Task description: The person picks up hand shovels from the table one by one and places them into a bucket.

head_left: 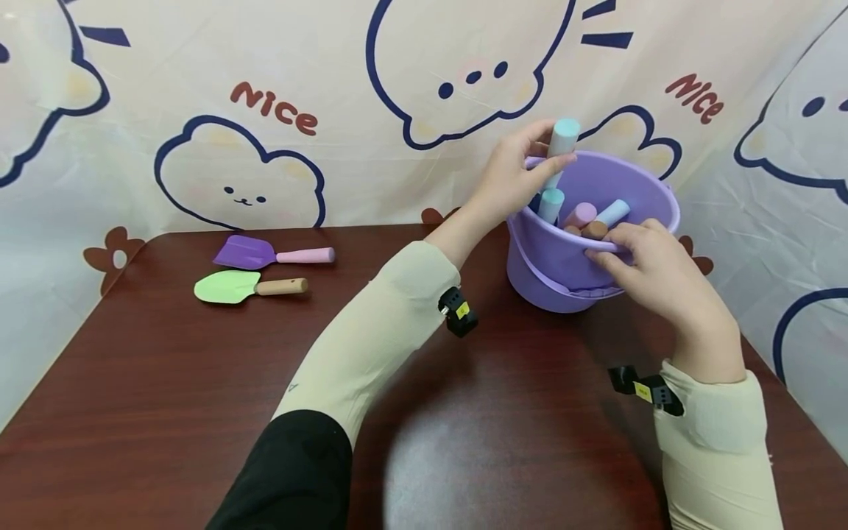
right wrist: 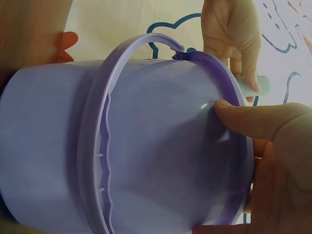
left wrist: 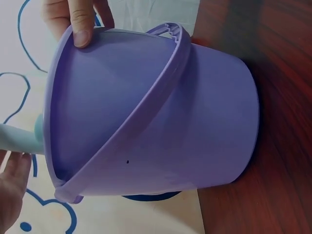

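My left hand (head_left: 506,177) grips a pale teal cylindrical handle (head_left: 564,138) upright at the left rim of a purple bucket (head_left: 556,283); its lower end is hidden. My right hand (head_left: 669,276) holds the bucket's near right rim, thumb outside and fingers over the edge, as the right wrist view also shows. Inside the bucket are another teal handle (head_left: 551,205), a pink handle (head_left: 581,214), a light blue handle (head_left: 613,212) and a brown handle (head_left: 595,230). What these handles belong to is hidden by the bucket wall.
At the table's back left lie a purple shovel (head_left: 246,252) with a pink handle and, in front of it, a green trowel (head_left: 228,288) with a wooden handle. A patterned cloth (head_left: 358,177) hangs behind the dark wooden table (head_left: 165,397). The bucket's handle (left wrist: 146,114) hangs against its side.
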`<control>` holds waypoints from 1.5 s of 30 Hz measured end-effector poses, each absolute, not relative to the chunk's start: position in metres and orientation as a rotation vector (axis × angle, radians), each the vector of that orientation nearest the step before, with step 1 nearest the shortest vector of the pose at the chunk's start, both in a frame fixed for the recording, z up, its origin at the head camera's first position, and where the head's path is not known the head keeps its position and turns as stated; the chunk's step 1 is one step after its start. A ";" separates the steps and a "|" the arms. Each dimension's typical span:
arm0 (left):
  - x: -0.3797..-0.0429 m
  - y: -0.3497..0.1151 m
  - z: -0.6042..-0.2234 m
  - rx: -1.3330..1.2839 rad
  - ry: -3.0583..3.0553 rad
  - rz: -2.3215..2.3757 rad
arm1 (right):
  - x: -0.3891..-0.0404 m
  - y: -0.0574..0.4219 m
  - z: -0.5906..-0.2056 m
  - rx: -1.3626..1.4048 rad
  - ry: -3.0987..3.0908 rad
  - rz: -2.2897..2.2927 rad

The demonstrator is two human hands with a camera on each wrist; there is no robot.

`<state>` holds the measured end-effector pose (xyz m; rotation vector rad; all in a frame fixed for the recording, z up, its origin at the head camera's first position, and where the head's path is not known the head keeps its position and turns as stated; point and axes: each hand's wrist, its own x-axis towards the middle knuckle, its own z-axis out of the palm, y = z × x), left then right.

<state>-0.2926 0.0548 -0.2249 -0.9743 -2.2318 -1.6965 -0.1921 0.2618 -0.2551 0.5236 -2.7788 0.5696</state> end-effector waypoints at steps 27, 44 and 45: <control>-0.287 0.069 -0.231 -1.153 -2.295 -1.492 | -0.193 0.264 -0.258 0.536 -2.766 0.554; -0.293 0.063 -0.237 -1.444 -2.441 -1.104 | -0.192 0.263 -0.255 0.528 -2.779 0.553; -0.293 0.064 -0.236 -1.452 -2.476 -1.074 | -0.192 0.263 -0.255 0.527 -2.781 0.553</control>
